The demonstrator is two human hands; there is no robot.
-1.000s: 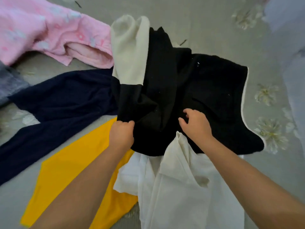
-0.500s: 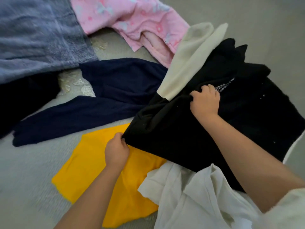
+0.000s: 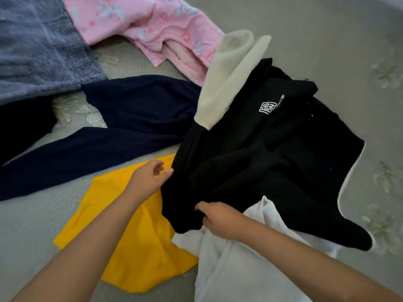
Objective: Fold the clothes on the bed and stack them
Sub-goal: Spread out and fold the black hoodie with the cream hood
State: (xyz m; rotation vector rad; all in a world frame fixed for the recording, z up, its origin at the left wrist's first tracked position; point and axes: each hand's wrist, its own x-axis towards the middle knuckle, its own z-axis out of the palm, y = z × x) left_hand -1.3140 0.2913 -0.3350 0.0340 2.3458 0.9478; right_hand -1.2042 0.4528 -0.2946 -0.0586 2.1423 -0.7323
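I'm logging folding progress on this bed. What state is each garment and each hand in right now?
black garment: crumpled, unfolded, near edge gripped
cream sleeve: lying outward
yellow cloth: flat, partly covered
white garment: rumpled, unfolded
navy garment: spread, unfolded
pink garment: rumpled
blue-grey garment: unfolded
left hand: open, at black garment's edge
right hand: gripping black garment

Bedroom: clothes (image 3: 139, 114) strewn on bed (image 3: 327, 40)

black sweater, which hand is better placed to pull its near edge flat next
Right, probably. The right hand already grips the black sweater at its near edge, while the left hand is open beside it, holding nothing.
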